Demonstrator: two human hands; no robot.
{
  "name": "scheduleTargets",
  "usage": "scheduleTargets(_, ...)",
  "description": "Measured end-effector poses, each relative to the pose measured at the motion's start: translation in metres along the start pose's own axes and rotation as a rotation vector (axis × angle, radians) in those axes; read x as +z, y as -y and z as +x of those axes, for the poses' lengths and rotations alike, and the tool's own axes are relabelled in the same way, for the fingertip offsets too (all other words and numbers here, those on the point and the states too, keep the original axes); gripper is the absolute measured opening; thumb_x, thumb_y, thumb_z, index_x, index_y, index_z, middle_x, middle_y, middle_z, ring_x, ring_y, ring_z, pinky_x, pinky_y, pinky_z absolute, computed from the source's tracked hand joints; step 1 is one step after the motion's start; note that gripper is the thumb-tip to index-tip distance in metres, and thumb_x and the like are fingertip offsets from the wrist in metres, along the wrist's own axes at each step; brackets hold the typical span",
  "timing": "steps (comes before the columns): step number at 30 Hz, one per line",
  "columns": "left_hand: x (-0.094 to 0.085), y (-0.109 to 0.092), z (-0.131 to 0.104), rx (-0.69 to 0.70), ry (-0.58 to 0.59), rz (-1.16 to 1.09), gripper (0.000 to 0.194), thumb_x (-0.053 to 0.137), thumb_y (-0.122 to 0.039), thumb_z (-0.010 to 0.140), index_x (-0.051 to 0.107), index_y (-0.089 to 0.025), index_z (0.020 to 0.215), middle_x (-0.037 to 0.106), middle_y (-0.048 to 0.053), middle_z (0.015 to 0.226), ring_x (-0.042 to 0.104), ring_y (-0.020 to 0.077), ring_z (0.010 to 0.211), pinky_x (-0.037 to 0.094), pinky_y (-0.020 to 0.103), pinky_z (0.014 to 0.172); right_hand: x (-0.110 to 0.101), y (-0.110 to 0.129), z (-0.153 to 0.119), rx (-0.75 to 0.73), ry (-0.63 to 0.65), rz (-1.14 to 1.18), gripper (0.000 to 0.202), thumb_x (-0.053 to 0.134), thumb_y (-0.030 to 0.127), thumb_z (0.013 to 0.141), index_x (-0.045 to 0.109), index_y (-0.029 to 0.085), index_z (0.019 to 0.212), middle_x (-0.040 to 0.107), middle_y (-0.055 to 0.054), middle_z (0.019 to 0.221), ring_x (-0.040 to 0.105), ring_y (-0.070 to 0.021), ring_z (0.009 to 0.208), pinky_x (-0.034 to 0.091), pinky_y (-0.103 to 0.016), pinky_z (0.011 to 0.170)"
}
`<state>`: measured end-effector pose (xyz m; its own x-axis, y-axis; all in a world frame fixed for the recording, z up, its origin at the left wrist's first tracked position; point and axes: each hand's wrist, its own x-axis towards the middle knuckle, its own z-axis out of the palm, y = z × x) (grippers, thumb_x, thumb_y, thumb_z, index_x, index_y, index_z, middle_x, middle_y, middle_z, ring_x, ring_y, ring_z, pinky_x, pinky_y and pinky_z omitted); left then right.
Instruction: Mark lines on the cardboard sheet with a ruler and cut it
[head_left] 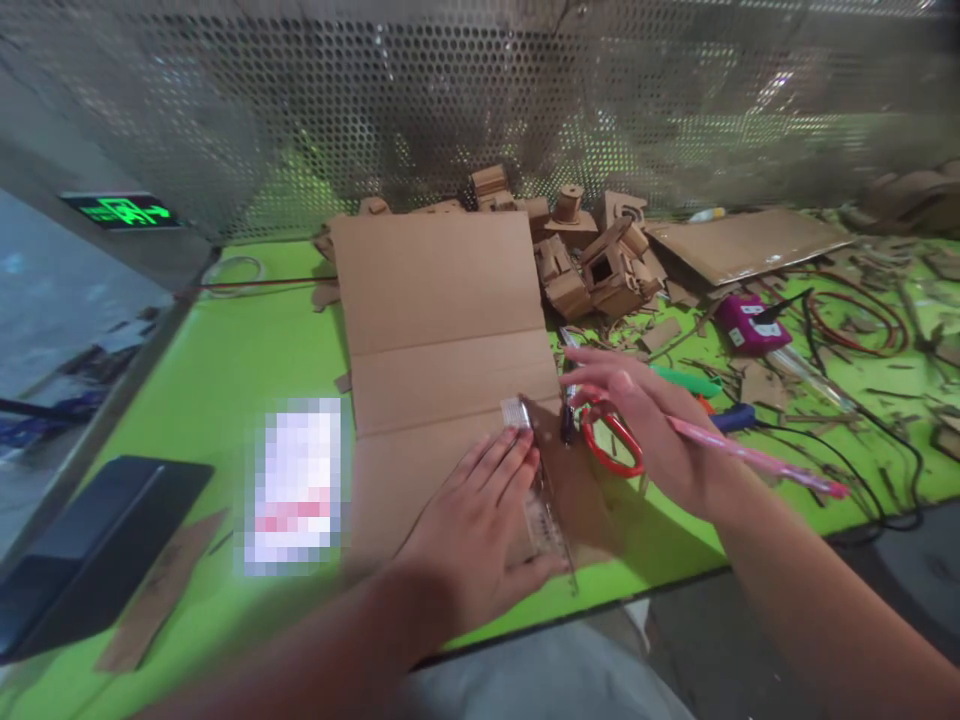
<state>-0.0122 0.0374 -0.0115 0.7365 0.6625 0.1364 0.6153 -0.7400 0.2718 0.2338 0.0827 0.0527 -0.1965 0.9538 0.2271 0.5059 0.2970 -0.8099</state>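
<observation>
My left hand [480, 510] lies flat, fingers stretched, on a creased sheet of brown cardboard [442, 290]. Beneath its fingers a clear ruler [541, 515] runs along the sheet's right part, partly covered by the hand. A slim pink pencil [757, 458] is held in my right hand [652, 420], its rear end pointing back over the wrist; its tip is hidden. That hand hovers at the cardboard's right edge, by red-handled scissors [615, 462]. Close to its fingertips lies a dark, narrow tool [568, 415], perhaps a knife.
Cardboard pieces [600, 265] are heaped behind the sheet, before a perforated metal panel [450, 100]. To the right are a purple box [752, 325] with cables, a blue-handled tool [733, 417] and scraps. A black object [105, 540] and a blurred-out white item [296, 480] lie left.
</observation>
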Motion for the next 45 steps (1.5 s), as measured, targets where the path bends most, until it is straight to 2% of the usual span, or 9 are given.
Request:
scheduleTargets(4, -0.003, 0.001, 0.0, -0.038, 0.064, -0.016, 0.098, 0.039, -0.079, 0.099, 0.039, -0.001, 0.159, 0.032, 0.02, 0.171, 0.027, 0.0341, 0.16, 0.022, 0.053, 0.13, 0.016, -0.002, -0.034, 0.073, -0.003, 0.184, 0.041, 0.038, 0.045, 0.113, 0.076, 0.03, 0.116, 0.068, -0.005, 0.142, 0.074, -0.0232, 0.114, 0.064, -0.039, 0.094)
scheduleTargets(10, -0.003, 0.004, -0.01, -0.024, 0.068, 0.004, 0.098, 0.036, -0.079, 0.1, 0.033, -0.004, 0.162, 0.027, 0.017, 0.174, 0.021, 0.031, 0.162, 0.017, 0.049, 0.132, 0.039, -0.018, -0.071, 0.002, -0.072, -0.24, 0.024, 0.05, 0.031, 0.11, 0.073, 0.026, 0.116, 0.071, -0.008, 0.137, 0.067, -0.0234, 0.13, 0.057, -0.038, 0.108)
scheduleTargets(17, -0.008, 0.011, -0.014, -0.003, 0.111, 0.031, 0.096, 0.035, -0.079, 0.1, 0.034, -0.006, 0.162, 0.028, 0.015, 0.174, 0.022, 0.0299, 0.162, 0.015, 0.048, 0.131, 0.057, -0.007, -0.102, 0.065, 0.042, -0.251, 0.028, 0.046, 0.024, 0.11, 0.063, 0.024, 0.133, 0.067, -0.01, 0.145, 0.064, -0.0207, 0.134, 0.054, -0.035, 0.113)
scheduleTargets(24, -0.008, 0.018, -0.022, 0.064, 0.06, 0.008, 0.098, 0.039, -0.079, 0.099, 0.039, -0.001, 0.158, 0.034, 0.02, 0.171, 0.027, 0.0338, 0.16, 0.015, 0.05, 0.131, 0.054, 0.009, -0.107, 0.139, 0.053, -0.119, 0.031, 0.045, 0.031, 0.111, 0.061, 0.03, 0.138, 0.068, -0.004, 0.143, 0.061, -0.02, 0.137, 0.048, -0.034, 0.116)
scheduleTargets(28, -0.004, 0.02, -0.024, 0.069, -0.003, -0.024, 0.097, 0.045, -0.078, 0.098, 0.038, -0.003, 0.158, 0.038, 0.02, 0.169, 0.028, 0.0329, 0.16, 0.019, 0.05, 0.131, 0.045, 0.0, -0.103, 0.162, -0.051, 0.081, 0.049, 0.03, 0.057, 0.111, 0.072, 0.033, 0.119, 0.067, -0.005, 0.136, 0.059, -0.0241, 0.133, 0.052, -0.036, 0.107)
scheduleTargets(30, -0.001, 0.021, -0.024, 0.085, -0.041, -0.041, 0.095, 0.048, -0.075, 0.098, 0.037, -0.003, 0.158, 0.038, 0.019, 0.169, 0.026, 0.0324, 0.161, 0.02, 0.051, 0.131, 0.042, -0.004, -0.096, 0.192, -0.105, 0.177, 0.061, 0.023, 0.062, 0.11, 0.074, 0.03, 0.103, 0.066, -0.006, 0.124, 0.061, -0.0241, 0.123, 0.053, -0.036, 0.102)
scheduleTargets(34, 0.003, 0.02, -0.025, 0.108, -0.13, -0.06, 0.092, 0.055, -0.069, 0.098, 0.036, -0.002, 0.158, 0.039, 0.021, 0.169, 0.023, 0.0324, 0.162, 0.021, 0.053, 0.132, 0.041, -0.007, -0.077, 0.194, -0.07, 0.289, 0.051, 0.032, 0.051, 0.112, 0.07, 0.027, 0.087, 0.065, -0.004, 0.099, 0.064, -0.0208, 0.102, 0.052, -0.034, 0.095)
scheduleTargets(39, -0.002, 0.018, -0.026, 0.121, -0.134, -0.064, 0.087, 0.06, -0.059, 0.099, 0.034, -0.002, 0.158, 0.039, 0.022, 0.168, 0.025, 0.034, 0.161, 0.027, 0.056, 0.131, 0.042, -0.005, -0.061, 0.25, 0.053, 0.239, 0.015, 0.064, 0.036, 0.103, 0.069, 0.024, 0.096, 0.072, -0.005, 0.101, 0.068, -0.021, 0.098, 0.055, -0.033, 0.085)
scheduleTargets(45, -0.01, 0.017, -0.019, 0.095, -0.076, -0.035, 0.089, 0.063, -0.062, 0.096, 0.039, -0.002, 0.157, 0.042, 0.021, 0.166, 0.032, 0.0343, 0.159, 0.032, 0.057, 0.129, 0.041, -0.006, -0.051, 0.35, 0.074, 0.242, 0.009, 0.065, 0.031, 0.103, 0.068, 0.023, 0.101, 0.075, -0.005, 0.1, 0.072, -0.0184, 0.087, 0.058, -0.029, 0.072)
